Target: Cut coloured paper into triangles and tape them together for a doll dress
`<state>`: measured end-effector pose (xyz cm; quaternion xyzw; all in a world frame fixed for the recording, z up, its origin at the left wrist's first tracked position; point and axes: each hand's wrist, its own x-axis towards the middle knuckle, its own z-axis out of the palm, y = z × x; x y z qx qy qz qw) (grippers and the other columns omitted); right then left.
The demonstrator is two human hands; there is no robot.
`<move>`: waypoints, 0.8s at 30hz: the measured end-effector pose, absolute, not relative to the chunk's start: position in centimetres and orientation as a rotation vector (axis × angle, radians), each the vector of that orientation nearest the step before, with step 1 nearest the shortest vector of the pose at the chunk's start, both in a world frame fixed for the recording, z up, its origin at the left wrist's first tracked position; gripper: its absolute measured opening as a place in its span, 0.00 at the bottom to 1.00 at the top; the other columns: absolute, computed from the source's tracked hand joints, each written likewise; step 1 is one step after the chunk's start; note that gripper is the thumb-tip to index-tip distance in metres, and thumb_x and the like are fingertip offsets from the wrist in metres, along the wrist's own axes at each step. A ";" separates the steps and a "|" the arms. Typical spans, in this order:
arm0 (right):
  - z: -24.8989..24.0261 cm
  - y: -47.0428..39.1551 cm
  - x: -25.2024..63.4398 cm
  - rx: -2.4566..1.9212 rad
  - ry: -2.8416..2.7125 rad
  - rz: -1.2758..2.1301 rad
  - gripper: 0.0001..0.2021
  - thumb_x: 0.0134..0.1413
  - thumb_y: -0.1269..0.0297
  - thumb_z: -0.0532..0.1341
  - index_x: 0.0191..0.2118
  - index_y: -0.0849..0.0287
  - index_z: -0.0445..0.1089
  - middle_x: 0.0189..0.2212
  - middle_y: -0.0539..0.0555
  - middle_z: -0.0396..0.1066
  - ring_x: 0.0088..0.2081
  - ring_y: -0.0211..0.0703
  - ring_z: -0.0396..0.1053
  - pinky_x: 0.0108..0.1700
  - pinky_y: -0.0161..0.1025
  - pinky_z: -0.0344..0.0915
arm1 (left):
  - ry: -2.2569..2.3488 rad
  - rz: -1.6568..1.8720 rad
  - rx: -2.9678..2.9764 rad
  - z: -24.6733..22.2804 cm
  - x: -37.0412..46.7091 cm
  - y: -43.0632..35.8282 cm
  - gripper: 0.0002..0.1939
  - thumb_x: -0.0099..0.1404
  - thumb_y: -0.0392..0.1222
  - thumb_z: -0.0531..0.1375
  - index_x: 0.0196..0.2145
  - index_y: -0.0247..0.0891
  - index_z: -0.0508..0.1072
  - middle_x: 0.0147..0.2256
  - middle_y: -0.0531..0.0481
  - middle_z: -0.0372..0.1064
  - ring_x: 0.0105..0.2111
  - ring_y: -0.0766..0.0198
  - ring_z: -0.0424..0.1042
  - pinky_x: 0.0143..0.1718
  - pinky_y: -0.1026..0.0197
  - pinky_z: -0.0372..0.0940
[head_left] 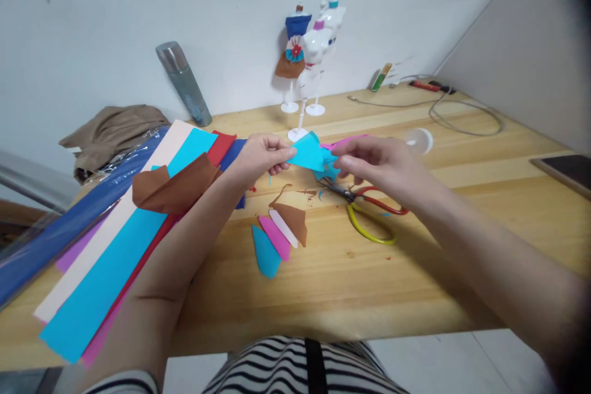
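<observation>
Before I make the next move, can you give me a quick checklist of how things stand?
1. Left hand has a grip on the blue piece: ok, pinched between thumb and fingers.
2. Right hand has a grip on the crumpled blue material: cannot tell, the fingers are close but contact is unclear.
3. Scissors out of both hands: ok, lying on the table.
4. Four cut pieces laid side by side: ok, blue, pink, pale pink and brown.
5. Work area free of small scraps: not ok, bits lie near the scissors.

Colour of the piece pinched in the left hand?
Bright turquoise-blue piece in the left hand; head view.
</observation>
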<state>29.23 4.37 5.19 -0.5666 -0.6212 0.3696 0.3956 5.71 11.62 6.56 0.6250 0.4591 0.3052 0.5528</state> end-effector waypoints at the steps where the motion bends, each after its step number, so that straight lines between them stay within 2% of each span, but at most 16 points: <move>1: 5.7 5.0 28.3 -1.425 -1.563 0.956 0.24 0.49 0.36 0.70 0.35 0.55 0.77 0.30 0.55 0.78 0.32 0.46 0.72 0.32 0.41 0.66 | 1.087 0.744 1.475 6.8 5.8 11.4 0.11 0.64 0.34 0.69 0.25 0.34 0.75 0.20 0.53 0.73 0.19 0.72 0.68 0.25 0.70 0.64; 5: 6.7 7.3 25.9 -1.317 -1.557 1.090 0.27 0.42 0.34 0.73 0.26 0.54 0.70 0.23 0.52 0.71 0.25 0.39 0.64 0.28 0.39 0.61 | 1.080 0.836 1.458 7.6 5.9 10.8 0.13 0.60 0.36 0.73 0.24 0.34 0.75 0.19 0.54 0.72 0.18 0.72 0.67 0.23 0.69 0.63; 9: 6.6 8.2 25.0 -1.196 -1.496 1.137 0.24 0.43 0.39 0.74 0.26 0.53 0.69 0.22 0.51 0.69 0.24 0.39 0.62 0.28 0.40 0.60 | 1.061 0.895 1.468 7.9 5.7 10.8 0.18 0.54 0.44 0.77 0.22 0.35 0.74 0.19 0.53 0.72 0.18 0.70 0.68 0.22 0.68 0.64; 12: 6.4 8.1 24.8 -1.165 -1.454 1.157 0.22 0.43 0.41 0.74 0.25 0.53 0.69 0.20 0.50 0.68 0.23 0.39 0.61 0.27 0.40 0.59 | 1.038 0.880 1.478 8.0 5.5 10.9 0.18 0.51 0.50 0.78 0.26 0.34 0.78 0.20 0.52 0.74 0.20 0.70 0.69 0.23 0.67 0.65; 15: 6.4 7.9 24.7 -1.143 -1.463 1.173 0.23 0.42 0.42 0.75 0.25 0.53 0.68 0.20 0.48 0.67 0.22 0.37 0.61 0.26 0.38 0.59 | 1.015 0.807 1.490 8.0 5.3 11.0 0.20 0.47 0.51 0.79 0.29 0.34 0.80 0.22 0.52 0.74 0.21 0.70 0.68 0.24 0.67 0.65; 20: 6.6 7.6 24.9 -1.125 -1.481 1.193 0.23 0.41 0.40 0.74 0.27 0.56 0.71 0.22 0.48 0.70 0.24 0.36 0.63 0.27 0.36 0.59 | 0.979 0.836 1.499 7.7 5.2 10.9 0.20 0.47 0.51 0.78 0.22 0.36 0.75 0.20 0.52 0.72 0.20 0.71 0.66 0.25 0.67 0.65; 24: 6.0 7.8 25.5 -1.204 -1.527 1.181 0.22 0.44 0.43 0.74 0.24 0.55 0.68 0.18 0.48 0.66 0.21 0.35 0.59 0.25 0.36 0.54 | 0.962 0.852 1.493 7.7 5.1 10.9 0.21 0.46 0.53 0.79 0.24 0.35 0.77 0.22 0.51 0.74 0.22 0.69 0.68 0.26 0.66 0.65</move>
